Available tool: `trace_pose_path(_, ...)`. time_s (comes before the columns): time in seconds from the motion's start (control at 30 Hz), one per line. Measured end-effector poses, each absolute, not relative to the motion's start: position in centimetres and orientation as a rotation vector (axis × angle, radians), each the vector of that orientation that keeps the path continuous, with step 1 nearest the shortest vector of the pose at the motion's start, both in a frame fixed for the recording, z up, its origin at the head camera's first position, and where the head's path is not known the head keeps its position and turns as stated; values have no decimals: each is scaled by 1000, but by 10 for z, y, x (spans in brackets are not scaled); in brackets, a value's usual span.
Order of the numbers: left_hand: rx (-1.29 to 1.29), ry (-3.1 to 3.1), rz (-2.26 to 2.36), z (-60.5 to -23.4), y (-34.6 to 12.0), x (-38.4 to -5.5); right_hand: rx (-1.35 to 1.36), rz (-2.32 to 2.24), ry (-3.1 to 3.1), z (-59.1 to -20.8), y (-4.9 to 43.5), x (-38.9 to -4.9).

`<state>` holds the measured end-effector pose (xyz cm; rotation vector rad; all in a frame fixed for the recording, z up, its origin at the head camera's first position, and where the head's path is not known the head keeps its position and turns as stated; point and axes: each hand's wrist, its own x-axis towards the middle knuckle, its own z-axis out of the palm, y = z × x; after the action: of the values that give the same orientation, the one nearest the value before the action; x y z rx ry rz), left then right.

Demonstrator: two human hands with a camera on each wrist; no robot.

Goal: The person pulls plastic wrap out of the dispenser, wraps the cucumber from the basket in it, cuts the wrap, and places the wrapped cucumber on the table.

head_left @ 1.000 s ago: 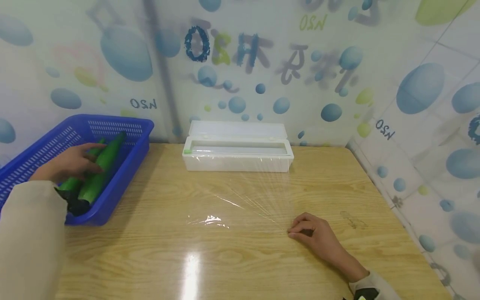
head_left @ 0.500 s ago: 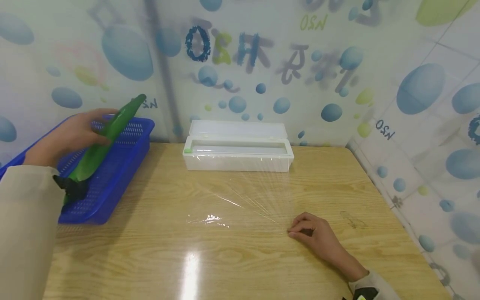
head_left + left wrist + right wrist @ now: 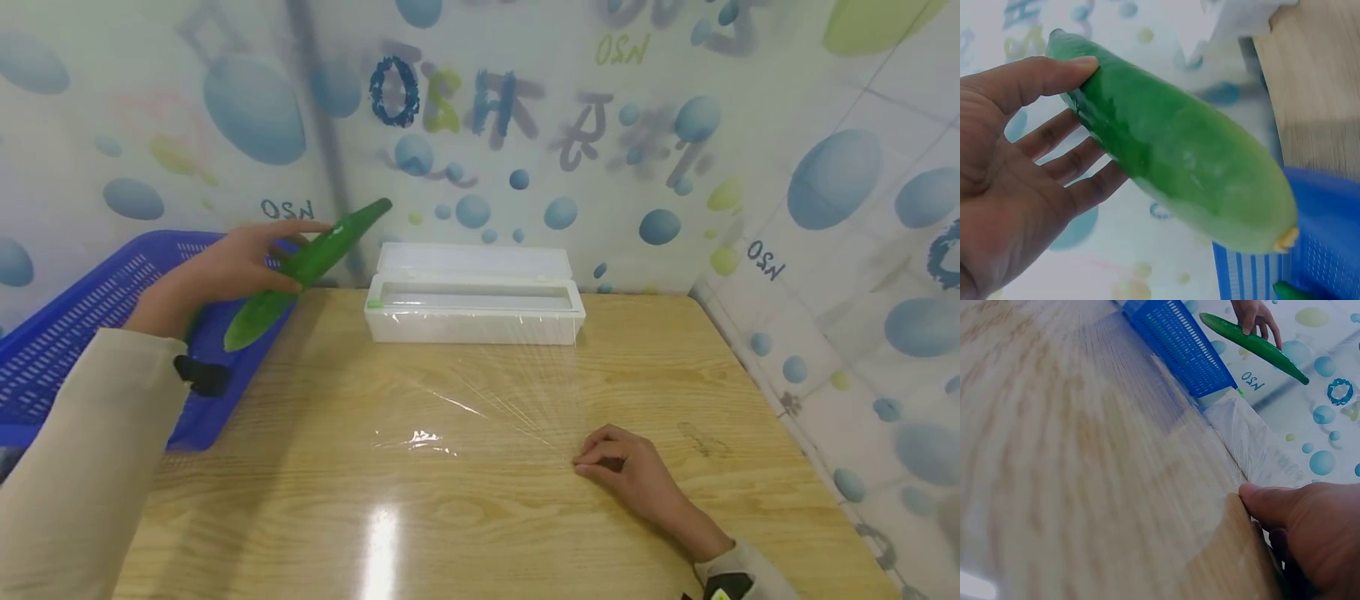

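Observation:
A long green cucumber (image 3: 322, 257) is in my left hand (image 3: 228, 271), gripped between thumb and fingers and raised over the right side of the blue basket (image 3: 258, 367). In the left wrist view the cucumber (image 3: 1172, 150) slants down, its pale end toward the basket. My right hand (image 3: 637, 475) pinches a corner of clear plastic wrap (image 3: 480, 408) at the tabletop. The wrap stretches back, creased and shiny, to an open white dispenser box (image 3: 476, 325) with a roll inside. From the right wrist, the thumb (image 3: 1266, 500) presses the film's edge.
The basket, with more green produce (image 3: 1291, 291) inside, stands at the left of the wooden table (image 3: 487, 533). Behind the dispenser, its raised lid (image 3: 476, 260) is close to a bubble-patterned wall (image 3: 480, 167). Another wall (image 3: 847, 275) runs along the right.
My left hand has taken the cucumber up out of the basket and moved it right, toward the dispenser. The right hand has stayed in place on the wrap.

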<state>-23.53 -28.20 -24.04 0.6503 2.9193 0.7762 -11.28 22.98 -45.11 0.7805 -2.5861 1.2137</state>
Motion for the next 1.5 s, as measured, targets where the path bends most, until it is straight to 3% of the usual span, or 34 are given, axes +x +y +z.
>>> trace_pose_path(0.93,1224,2513,737,-305,-133,-228,764,1219,-2604,-451,229,-112)
trace_pose_path(1.5,1223,2408,624,-333,-94,-222,737,1236,-2630,-446,230,-112)
